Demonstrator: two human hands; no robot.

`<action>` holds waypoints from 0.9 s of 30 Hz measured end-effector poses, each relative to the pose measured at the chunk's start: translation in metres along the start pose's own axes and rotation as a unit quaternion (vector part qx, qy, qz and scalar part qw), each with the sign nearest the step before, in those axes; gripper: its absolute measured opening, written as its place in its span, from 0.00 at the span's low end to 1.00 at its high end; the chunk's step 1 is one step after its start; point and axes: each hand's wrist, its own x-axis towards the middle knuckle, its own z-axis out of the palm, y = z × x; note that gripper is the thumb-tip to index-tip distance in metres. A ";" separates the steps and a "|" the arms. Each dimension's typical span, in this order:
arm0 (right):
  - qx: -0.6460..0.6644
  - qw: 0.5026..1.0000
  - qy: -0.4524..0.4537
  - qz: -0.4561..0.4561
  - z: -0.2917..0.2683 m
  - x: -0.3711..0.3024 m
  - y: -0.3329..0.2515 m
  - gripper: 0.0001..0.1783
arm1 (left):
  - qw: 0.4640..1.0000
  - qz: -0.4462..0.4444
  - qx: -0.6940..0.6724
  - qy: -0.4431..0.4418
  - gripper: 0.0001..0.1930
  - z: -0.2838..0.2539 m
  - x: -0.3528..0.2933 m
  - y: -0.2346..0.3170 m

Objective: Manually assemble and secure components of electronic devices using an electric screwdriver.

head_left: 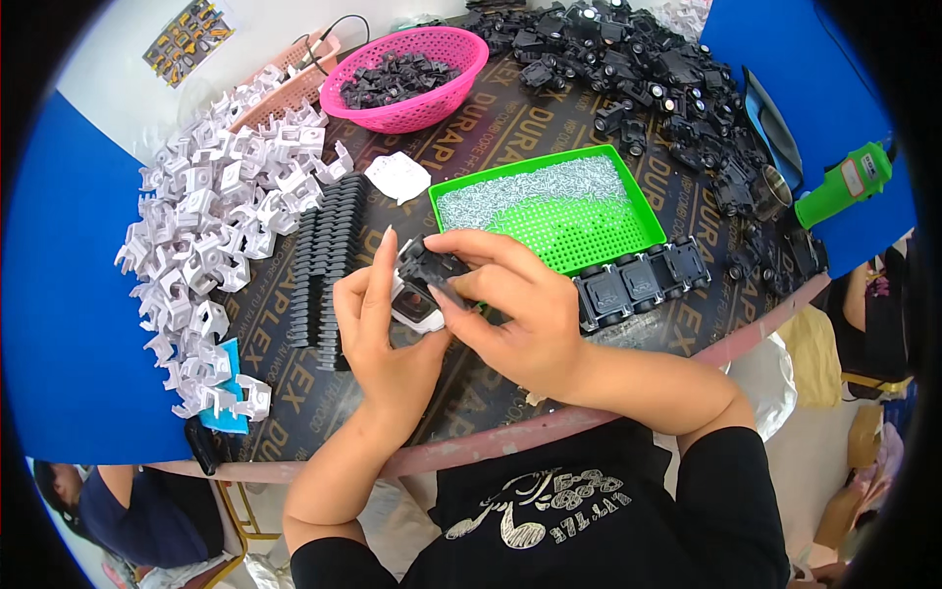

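In the middle of the table, my left hand (385, 339) closes around a white plastic part (417, 310), thumb and fingers at its side and lower edge. Against that part my right hand (525, 304) pinches a black plastic piece (434, 263) that looks like a small toy vehicle chassis. The two pieces touch; my fingers hide how they fit together. Just right of my right hand stands a row of several black chassis units (640, 280). Beyond my hands lies a green perforated tray (549, 240) with many small silver screws (535, 191) heaped toward its far side.
White plastic parts (226, 196) are piled at left, beside stacked black ribbed pieces (332, 236). A pink basket (469, 83) holds black parts. More black assemblies (677, 93) heap at far right, near a green power tool (849, 185). White paper (397, 177) lies behind my hands. Other people sit beyond the blue partitions.
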 end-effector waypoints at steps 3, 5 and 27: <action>0.063 0.997 0.011 0.047 0.001 0.001 0.001 0.08 | 1.000 0.016 -0.018 0.010 0.42 0.000 0.001 0.001; 0.082 0.995 0.031 0.044 0.002 0.003 0.004 0.09 | 0.999 0.022 -0.010 0.027 0.43 0.001 0.002 0.001; 0.204 0.965 0.039 0.161 -0.005 0.008 0.002 0.11 | 1.000 0.016 -0.021 -0.014 0.44 -0.005 0.007 0.004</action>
